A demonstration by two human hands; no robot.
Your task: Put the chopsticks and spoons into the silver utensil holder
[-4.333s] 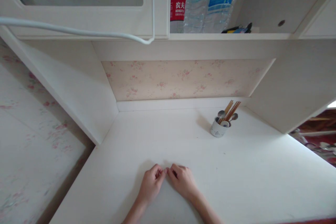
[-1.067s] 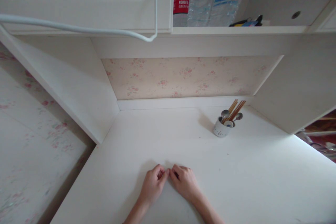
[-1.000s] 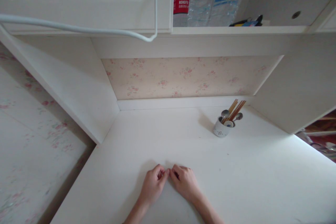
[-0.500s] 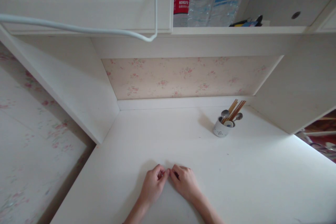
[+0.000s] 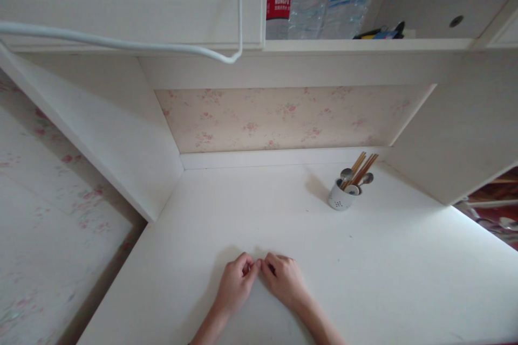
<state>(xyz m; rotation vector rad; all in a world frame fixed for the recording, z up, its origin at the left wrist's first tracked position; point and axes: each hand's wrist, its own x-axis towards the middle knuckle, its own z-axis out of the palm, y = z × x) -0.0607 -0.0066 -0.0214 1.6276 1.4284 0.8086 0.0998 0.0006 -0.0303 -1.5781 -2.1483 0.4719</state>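
Observation:
My left hand (image 5: 236, 283) rests on the white tabletop (image 5: 194, 226) with its fingers curled in and the thumb pointing inward. Mirroring it, my right hand (image 5: 284, 279) lies just to the right, fingers likewise curled. The two thumb tips meet or nearly meet. I see nothing held in either hand, though the undersides of the fingers are hidden. Farther back and to the right stands a white utensil cup (image 5: 338, 200) with holes in its side. It holds wooden chopsticks (image 5: 367, 167) and metal spoons (image 5: 346, 174), beyond the reach of both hands as they lie.
Overhead, a white shelf (image 5: 364, 46) carries plastic water bottles (image 5: 309, 5) and some small dark items (image 5: 382, 33). A white cable (image 5: 162, 47) hangs in front of the cabinet door (image 5: 121, 16). Side panels (image 5: 105, 118) bound the table, with floral wallpaper (image 5: 251, 118) behind it.
The view has shifted very slightly. Both hands and the utensil cup stay where they were.

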